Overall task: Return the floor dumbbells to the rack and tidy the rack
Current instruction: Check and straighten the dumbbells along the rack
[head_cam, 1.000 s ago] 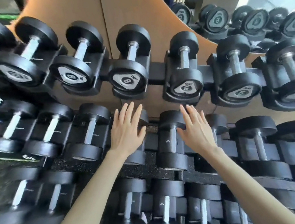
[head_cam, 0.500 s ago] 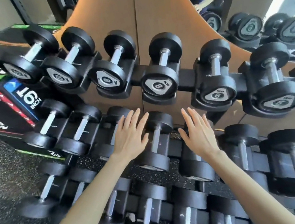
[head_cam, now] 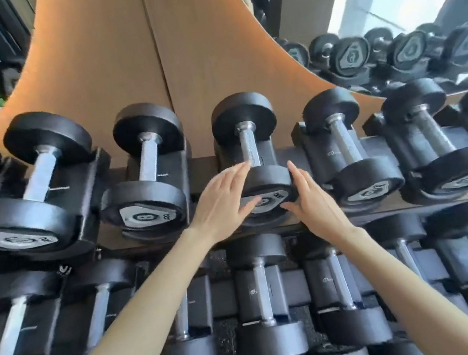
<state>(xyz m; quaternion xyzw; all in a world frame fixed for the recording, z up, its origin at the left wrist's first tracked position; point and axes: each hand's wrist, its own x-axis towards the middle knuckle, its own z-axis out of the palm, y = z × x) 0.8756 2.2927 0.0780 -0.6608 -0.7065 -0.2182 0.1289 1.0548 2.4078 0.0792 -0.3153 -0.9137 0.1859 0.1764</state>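
Observation:
A black dumbbell with a steel handle lies in its cradle on the top row of the rack, in the middle of the head view. My left hand rests against the left side of its near head, thumb across the grey label. On the right side of that same head is my right hand. The fingers of both hands are stretched out and apart, not wrapped around anything. Neither hand lifts the dumbbell.
Close on either side sit a dumbbell marked 8 to the left and another dumbbell to the right. Lower rows of dumbbells fill the rack beneath my arms. A wooden wall panel stands behind and a mirror at the right.
Both hands rose from the middle row to the top row and closed in on the near head of one dumbbell. The view shifted closer and to the right.

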